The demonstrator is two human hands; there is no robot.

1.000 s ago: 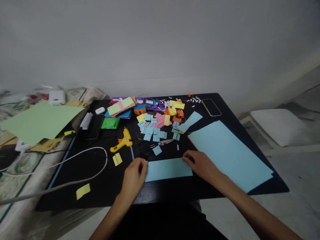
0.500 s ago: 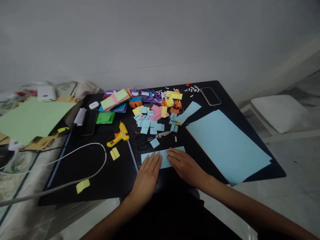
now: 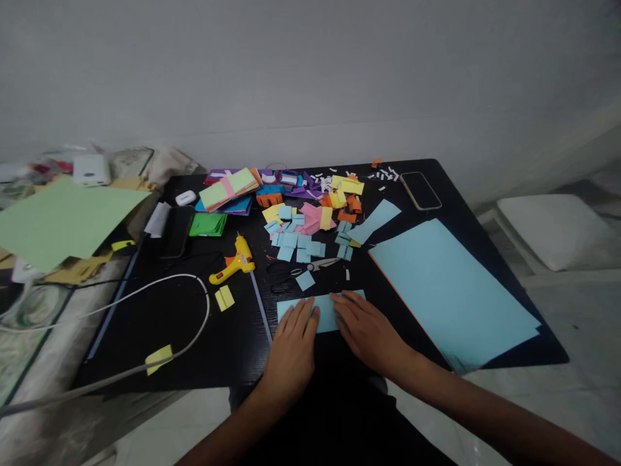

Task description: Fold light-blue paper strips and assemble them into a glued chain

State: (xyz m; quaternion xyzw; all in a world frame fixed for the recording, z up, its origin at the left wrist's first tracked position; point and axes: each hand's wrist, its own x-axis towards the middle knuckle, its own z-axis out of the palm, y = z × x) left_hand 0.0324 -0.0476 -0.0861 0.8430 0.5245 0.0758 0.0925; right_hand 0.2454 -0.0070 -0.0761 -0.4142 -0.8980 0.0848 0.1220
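A light blue paper strip (image 3: pixel 326 309) lies near the front edge of the black table (image 3: pixel 160 323). My left hand (image 3: pixel 294 344) rests flat on its left part, fingers stretched out. My right hand (image 3: pixel 366 330) lies flat on its right part, fingers extended toward the left hand. Both hands press down on the strip; neither grips anything. Just beyond the strip lie a small blue paper square (image 3: pixel 305 280) and a pair of scissors (image 3: pixel 310 266).
A large light blue sheet (image 3: pixel 451 291) covers the table's right side. A yellow glue gun (image 3: pixel 235 263), a pile of small coloured paper pieces (image 3: pixel 305 226), a phone (image 3: pixel 420 190) and a white cable (image 3: pixel 160 298) are on the table. A green sheet (image 3: pixel 58 220) lies at left.
Both hands moved from the strip's ends to its middle and now lie flat on it. The strip looks narrower than a second ago. The view shifted slightly.
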